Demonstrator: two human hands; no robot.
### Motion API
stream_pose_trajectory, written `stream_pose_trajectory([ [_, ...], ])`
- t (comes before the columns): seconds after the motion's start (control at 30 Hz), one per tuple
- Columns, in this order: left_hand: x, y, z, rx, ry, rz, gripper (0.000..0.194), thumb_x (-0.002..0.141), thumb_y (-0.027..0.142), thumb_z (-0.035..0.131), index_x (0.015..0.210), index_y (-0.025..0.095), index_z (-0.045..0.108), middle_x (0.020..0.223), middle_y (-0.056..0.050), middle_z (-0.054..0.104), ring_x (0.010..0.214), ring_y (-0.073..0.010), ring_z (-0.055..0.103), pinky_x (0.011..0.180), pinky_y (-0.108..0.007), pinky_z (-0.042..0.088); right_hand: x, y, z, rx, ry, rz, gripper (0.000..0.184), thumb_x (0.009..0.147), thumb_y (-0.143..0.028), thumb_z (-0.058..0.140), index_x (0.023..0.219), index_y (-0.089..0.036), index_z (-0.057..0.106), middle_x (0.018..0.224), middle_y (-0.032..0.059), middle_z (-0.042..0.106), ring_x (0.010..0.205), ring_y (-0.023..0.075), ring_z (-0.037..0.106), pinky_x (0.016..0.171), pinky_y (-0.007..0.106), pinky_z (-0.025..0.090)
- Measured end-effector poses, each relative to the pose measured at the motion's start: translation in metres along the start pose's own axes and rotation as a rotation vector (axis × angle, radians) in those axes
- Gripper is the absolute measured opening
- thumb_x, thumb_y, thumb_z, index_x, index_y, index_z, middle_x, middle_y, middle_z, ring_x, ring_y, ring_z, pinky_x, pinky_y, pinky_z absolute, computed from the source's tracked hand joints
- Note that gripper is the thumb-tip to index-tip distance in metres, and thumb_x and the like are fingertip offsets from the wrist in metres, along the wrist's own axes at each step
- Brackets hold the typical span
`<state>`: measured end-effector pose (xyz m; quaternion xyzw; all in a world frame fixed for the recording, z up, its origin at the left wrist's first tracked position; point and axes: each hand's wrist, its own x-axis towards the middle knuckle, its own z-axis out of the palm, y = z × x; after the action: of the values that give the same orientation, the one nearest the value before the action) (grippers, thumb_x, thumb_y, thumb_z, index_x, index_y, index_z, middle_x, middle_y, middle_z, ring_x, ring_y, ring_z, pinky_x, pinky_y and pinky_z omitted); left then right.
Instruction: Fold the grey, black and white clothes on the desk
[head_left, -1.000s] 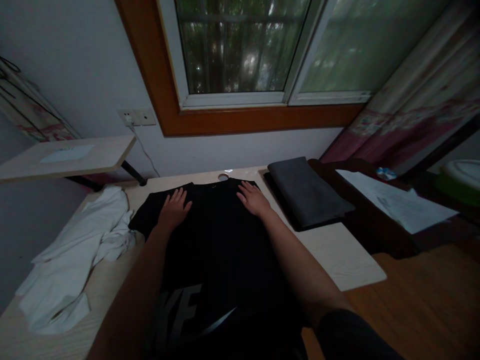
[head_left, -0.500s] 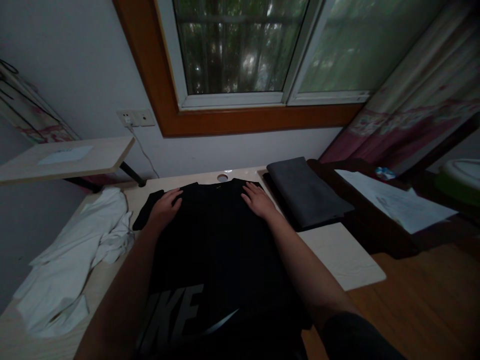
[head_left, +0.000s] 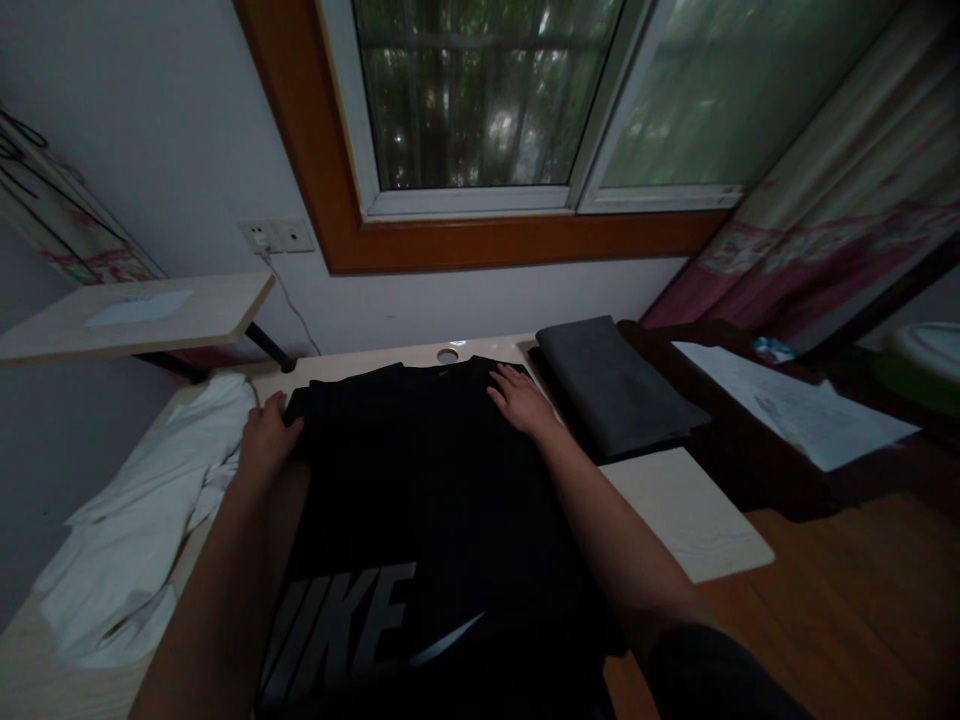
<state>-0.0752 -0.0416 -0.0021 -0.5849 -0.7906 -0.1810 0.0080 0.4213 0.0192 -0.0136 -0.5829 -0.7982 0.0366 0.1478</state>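
A black T-shirt (head_left: 420,480) lies spread on the pale wooden table (head_left: 682,510), its collar toward the window. Large grey letters and a swoosh show near its lower end. At the shirt's left sleeve is my left hand (head_left: 266,440), its fingers curled and the thumb apart, with the sleeve's edge between them; the fingertips are partly hidden. My right hand (head_left: 521,400) rests flat on the shirt's right shoulder, fingers stretched out, holding nothing. Left of my left hand lies a crumpled white garment (head_left: 157,500).
A dark grey folded item (head_left: 615,380) sits right of the shirt. Beyond it, white paper (head_left: 780,400) lies on a dark brown surface. A small raised shelf (head_left: 210,300) stands at back left, below a wall socket (head_left: 277,236) with a plugged-in cable. A window is ahead.
My left hand has slid left from the shirt's shoulder to the sleeve's outer edge and curled there. The shirt has shifted slightly rightward at the collar. My right hand stays on its shoulder.
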Motion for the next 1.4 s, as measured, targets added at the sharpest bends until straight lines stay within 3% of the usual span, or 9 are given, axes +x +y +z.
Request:
stream_pose_trajectory([
  [0.2,0.004,-0.008,-0.012,-0.164,-0.135,-0.065,0.077,0.083,0.037,0.067,0.153,0.017,0.041,0.131,-0.017,0.068,0.117,-0.0356,0.068,0.098,-0.047,0.053,0.000,0.000,-0.001,-0.004,-0.001,0.007,0.057,0.107,-0.047,0.036,0.152,-0.016,0.050,0.164,0.0121,0.038,0.154,0.0265,0.031,0.127,0.047,0.025],
  [0.37,-0.003,-0.004,-0.031,-0.296,0.031,-0.099,0.073,0.083,0.039,0.067,0.152,0.023,0.047,0.118,-0.010,0.073,0.106,-0.0304,0.071,0.096,-0.044,0.054,0.000,0.000,0.000,-0.007,0.013,-0.001,0.056,0.107,-0.046,0.038,0.151,-0.016,0.052,0.164,0.0124,0.039,0.154,0.0274,0.032,0.127,0.048,0.025],
  [0.5,-0.010,0.016,-0.047,-0.393,0.132,-0.055,0.069,0.086,0.039,0.065,0.152,0.029,0.047,0.112,-0.004,0.076,0.093,-0.0222,0.071,0.089,-0.036,0.055,0.000,0.000,0.000,-0.006,0.024,-0.003,0.054,0.106,-0.046,0.038,0.150,-0.018,0.053,0.163,0.0115,0.041,0.153,0.0276,0.034,0.126,0.049,0.027],
  [0.67,-0.025,0.055,-0.059,-0.370,0.139,0.152,0.060,0.092,0.037,0.061,0.150,0.031,0.050,0.117,-0.001,0.077,0.081,-0.0159,0.068,0.081,-0.029,0.054,0.000,0.001,0.000,-0.006,0.031,-0.011,0.054,0.106,-0.045,0.040,0.150,-0.017,0.053,0.162,0.0120,0.043,0.152,0.0282,0.037,0.126,0.048,0.029],
  [0.9,-0.065,0.089,-0.051,-0.427,-0.179,0.720,0.055,0.096,0.039,0.060,0.150,0.032,0.048,0.125,-0.001,0.074,0.083,-0.0156,0.067,0.083,-0.032,0.057,0.000,0.002,0.000,0.000,0.044,-0.010,0.052,0.106,-0.044,0.042,0.148,-0.018,0.055,0.161,0.0113,0.045,0.151,0.0279,0.037,0.125,0.048,0.030],
  [1.0,-0.079,0.077,-0.044,-0.387,-0.163,0.839,0.057,0.094,0.039,0.065,0.148,0.033,0.048,0.130,-0.004,0.070,0.104,-0.0203,0.066,0.096,-0.039,0.055,0.000,0.001,0.000,0.000,0.045,-0.012,0.051,0.105,-0.043,0.042,0.148,-0.018,0.055,0.160,0.0114,0.045,0.151,0.0278,0.038,0.125,0.048,0.030],
  [1.13,-0.086,0.034,-0.030,-0.276,-0.095,0.774,0.060,0.094,0.037,0.063,0.151,0.030,0.045,0.136,-0.009,0.062,0.124,-0.0281,0.056,0.108,-0.048,0.047,-0.001,0.001,-0.001,-0.006,0.053,-0.008,0.051,0.105,-0.042,0.043,0.148,-0.018,0.056,0.160,0.0112,0.045,0.150,0.0279,0.038,0.125,0.047,0.030],
  [1.27,-0.085,-0.001,-0.018,-0.212,-0.129,0.702,0.052,0.093,0.037,0.060,0.144,0.030,0.052,0.132,-0.009,0.062,0.122,-0.0302,0.056,0.108,-0.049,0.046,0.000,-0.006,-0.005,0.013,0.061,0.005,0.047,0.104,-0.038,0.045,0.145,-0.018,0.059,0.156,0.0112,0.050,0.148,0.0280,0.041,0.124,0.047,0.030],
  [1.4,-0.082,0.001,-0.014,-0.235,-0.121,0.622,0.040,0.093,0.037,0.058,0.131,0.026,0.060,0.120,-0.009,0.065,0.114,-0.0294,0.058,0.104,-0.047,0.048,-0.002,-0.037,-0.014,0.099,0.084,-0.089,0.038,0.101,-0.030,0.053,0.134,-0.021,0.067,0.141,0.0100,0.062,0.137,0.0276,0.050,0.120,0.047,0.035],
])
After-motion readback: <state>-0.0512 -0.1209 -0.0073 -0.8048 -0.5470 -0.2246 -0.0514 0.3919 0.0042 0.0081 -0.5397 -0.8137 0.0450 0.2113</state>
